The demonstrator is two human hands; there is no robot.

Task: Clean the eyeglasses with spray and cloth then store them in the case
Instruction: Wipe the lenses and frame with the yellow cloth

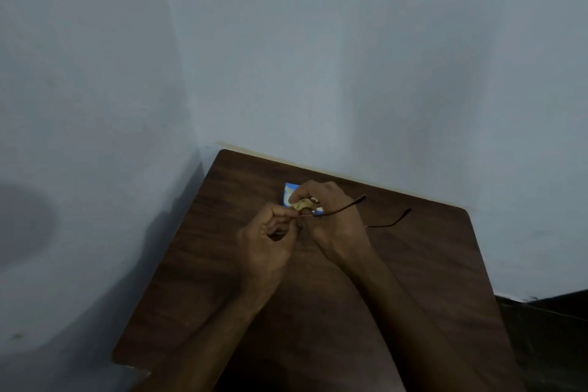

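I have a single view here, the head cam, wide-angle. It looks forward and down from above the near edge of the table (429,264). Left hand (264,248) and right hand (331,216) sit just below frame centre at arm's reach, with forearms entering from the bottom edge. Wall (350,57) fills the upper half, its corner running down left of centre.

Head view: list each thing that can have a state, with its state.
eyeglasses: held by both hands, temples unfolded
cloth: bunched against the eyeglasses
left hand: pinches the eyeglasses
right hand: grips the cloth
blue-and-white packet: lying on the table, partly hidden behind the hands
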